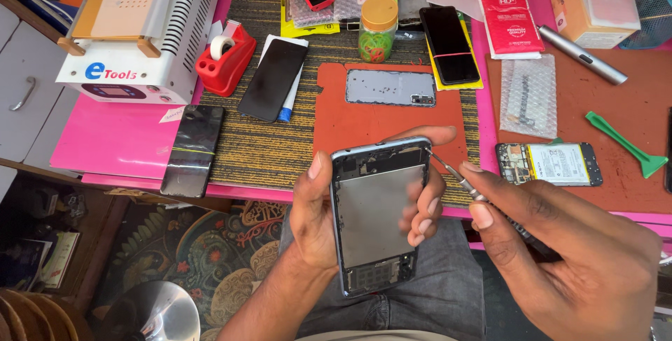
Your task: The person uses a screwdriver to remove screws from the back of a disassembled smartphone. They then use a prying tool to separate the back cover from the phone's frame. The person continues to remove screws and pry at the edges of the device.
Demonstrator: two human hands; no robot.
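While my left hand [318,218] grips the opened phone frame [378,215] at centre frame, thumb on its left edge and fingers [423,208] curled round its right edge, the frame stands upright over my lap, its bare metal midplate facing me. Grip closed firmly on the frame.

My right hand [567,257], lower right of the frame, is pinched shut on a thin screwdriver [465,183] — thumb and forefinger on the shaft, tip set against the upper right corner of the frame, near the top edge.

Bench, upper half of the frame:
- red-brown work mat [336,120] just behind the frame, with a grey back cover [390,87] lying flat on it.
- second opened phone [549,164], battery showing, right of centre on the brown surface; green plastic pry tool [626,143] near it, further right.
- bubble-wrap pouch [530,96] above that phone.
- black phone on a yellow card [450,45], upper centre; clear jar with an orange lid [378,27] just left of it.
- dark screen panel [273,78] and red tape dispenser [225,61] left of centre, side by side.
- white heating machine [136,33], upper left; another dark panel [193,150] below it, overhanging the pink table edge [112,138].
- silver pen-shaped tool [581,54], upper right.
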